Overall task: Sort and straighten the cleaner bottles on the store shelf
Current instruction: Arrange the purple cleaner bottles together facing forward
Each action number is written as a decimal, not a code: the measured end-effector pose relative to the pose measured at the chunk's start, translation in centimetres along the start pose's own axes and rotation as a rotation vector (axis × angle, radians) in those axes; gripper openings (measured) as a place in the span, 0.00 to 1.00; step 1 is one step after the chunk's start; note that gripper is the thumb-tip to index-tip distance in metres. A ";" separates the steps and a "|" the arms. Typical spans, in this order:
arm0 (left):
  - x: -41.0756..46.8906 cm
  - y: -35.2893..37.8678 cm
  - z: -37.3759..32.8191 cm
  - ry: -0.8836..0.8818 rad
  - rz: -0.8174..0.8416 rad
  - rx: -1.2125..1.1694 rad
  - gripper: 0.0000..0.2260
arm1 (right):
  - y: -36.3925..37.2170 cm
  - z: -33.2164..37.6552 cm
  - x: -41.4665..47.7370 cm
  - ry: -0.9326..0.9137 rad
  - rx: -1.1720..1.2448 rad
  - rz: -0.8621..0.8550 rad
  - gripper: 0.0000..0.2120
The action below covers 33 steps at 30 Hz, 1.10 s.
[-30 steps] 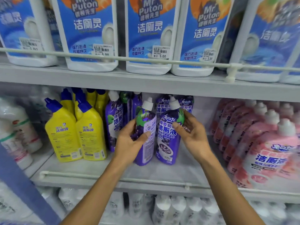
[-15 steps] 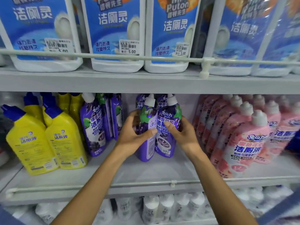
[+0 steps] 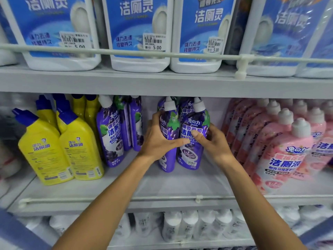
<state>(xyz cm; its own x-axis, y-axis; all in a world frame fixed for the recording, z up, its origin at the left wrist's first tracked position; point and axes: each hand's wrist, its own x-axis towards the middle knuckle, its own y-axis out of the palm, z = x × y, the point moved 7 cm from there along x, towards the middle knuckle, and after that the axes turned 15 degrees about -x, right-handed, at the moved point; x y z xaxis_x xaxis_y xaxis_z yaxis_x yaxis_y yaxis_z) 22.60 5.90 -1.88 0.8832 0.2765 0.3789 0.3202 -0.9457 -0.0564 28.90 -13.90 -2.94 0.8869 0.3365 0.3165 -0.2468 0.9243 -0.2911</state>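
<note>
Head view faces a store shelf with a thin rail along its front edge. Largest are the white jugs with blue labels on the board above. On the middle shelf the pink bottles fill the right side in rows and the yellow bottles stand at the left. Between them are the purple ones: a left purple row just beside the yellow, then a gap, then a middle group.

The two front bottles of that group are in hand. The left grip wraps the left purple bottle, thumb across its front. The right grip holds the right purple bottle from its right side, thumb on the label. The two bottles touch, appear to rest on the shelf, and sit well back from the rail. The right label faces front, while the left one seems turned partly aside.

The step in hand looks like squaring this pair. The next move likely calls for twisting the left bottle until its label faces out. After that, both could slide towards the other purple row to close the gap, kept upright so the bottles behind are not knocked.
</note>
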 end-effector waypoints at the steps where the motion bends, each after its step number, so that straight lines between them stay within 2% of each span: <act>1: -0.3 0.1 0.2 -0.033 0.058 -0.059 0.49 | 0.0 -0.2 0.0 0.011 0.003 -0.013 0.15; 3: -1.2 -0.2 1.2 -0.119 0.184 -0.135 0.48 | -0.1 -1.0 -0.2 0.041 -0.005 -0.065 0.19; 5: -1.7 -1.0 1.8 -0.161 0.217 -0.129 0.45 | -0.5 -1.9 -0.5 0.060 -0.054 -0.110 0.22; 8: -1.7 -1.8 1.7 -0.130 0.045 -0.030 0.40 | -1.0 -2.5 -0.4 0.029 -0.095 -0.110 0.24; 12: -0.9 -1.4 1.2 -0.057 -0.175 0.076 0.42 | -1.1 -2.0 0.4 -0.027 -0.133 -0.055 0.21; 16: -0.5 -1.3 2.8 -0.084 -0.156 0.047 0.42 | -0.5 -3.1 0.3 0.007 -0.146 -0.062 0.22; 20: -1.4 -2.0 5.9 -0.210 -0.066 -0.066 0.32 | 0.3 -5.6 -0.3 0.087 -0.168 -0.089 0.17; 23: -1.4 -1.8 6.1 -0.177 -0.149 -0.032 0.27 | 0.1 -5.9 0.2 0.085 -0.188 -0.067 0.18; 27: -1.0 -0.9 5.7 -0.119 -0.280 0.019 0.28 | -0.1 -5.6 1.3 0.035 -0.285 -0.070 0.20; 30: -0.7 -0.4 6.1 -0.103 -0.327 0.058 0.30 | -0.3 -5.4 1.7 0.011 -0.433 -0.109 0.19; 33: -0.3 -0.2 6.1 -0.092 -0.358 0.093 0.28 | -0.1 -5.4 2.1 0.010 -0.474 -0.141 0.21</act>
<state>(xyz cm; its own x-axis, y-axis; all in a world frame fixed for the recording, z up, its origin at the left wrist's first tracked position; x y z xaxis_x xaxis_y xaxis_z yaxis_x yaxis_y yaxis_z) 24.35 7.10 -7.65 0.7355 0.6048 0.3053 0.6401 -0.7680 -0.0208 32.86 -14.22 -7.12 0.9030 0.2106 0.3745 0.0782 0.7765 -0.6252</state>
